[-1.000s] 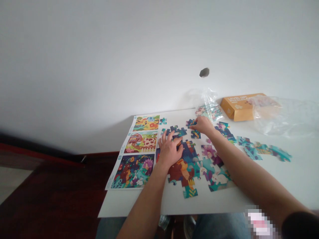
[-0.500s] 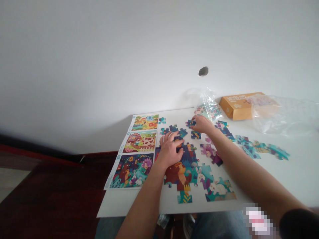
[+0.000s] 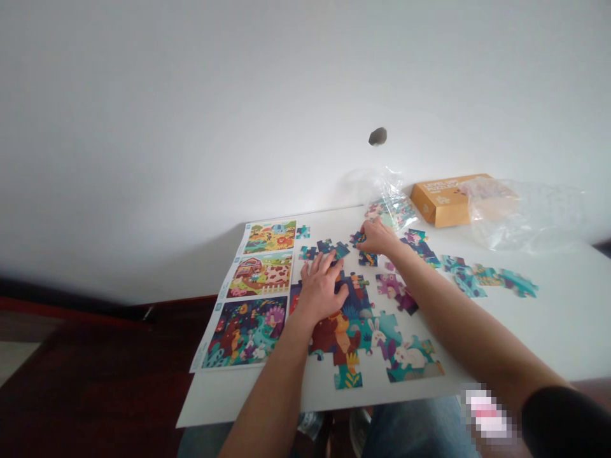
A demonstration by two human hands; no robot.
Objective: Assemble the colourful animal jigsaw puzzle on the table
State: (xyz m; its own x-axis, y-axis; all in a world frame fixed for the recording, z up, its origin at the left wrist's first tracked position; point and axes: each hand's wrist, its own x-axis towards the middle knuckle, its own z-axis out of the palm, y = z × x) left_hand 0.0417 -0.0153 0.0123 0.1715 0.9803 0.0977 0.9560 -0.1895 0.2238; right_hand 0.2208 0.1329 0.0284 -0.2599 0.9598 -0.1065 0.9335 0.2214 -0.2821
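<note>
Fingers spread, my left hand lies over the upper left part of a partly joined jigsaw puzzle, which shows a brown bear and white rabbits. Its fingertips reach the dark blue pieces just above. Farther back, my right hand has its thumb and fingers closed on a dark blue puzzle piece, partly hidden by the fingertips. Right below that piece lies another puzzle piece. Purple pieces rest under the right forearm, apart from the joined bear section.
A picture sheet with three printed scenes lies on the left of the white table. At the back stand an orange box and clear plastic bags. More joined pieces lie to the right. The wall rises behind.
The camera view has turned slightly right, so everything sits farther left. My left hand's fingers are spread a little wider and flatter; my right hand keeps its pinch on the piece.
</note>
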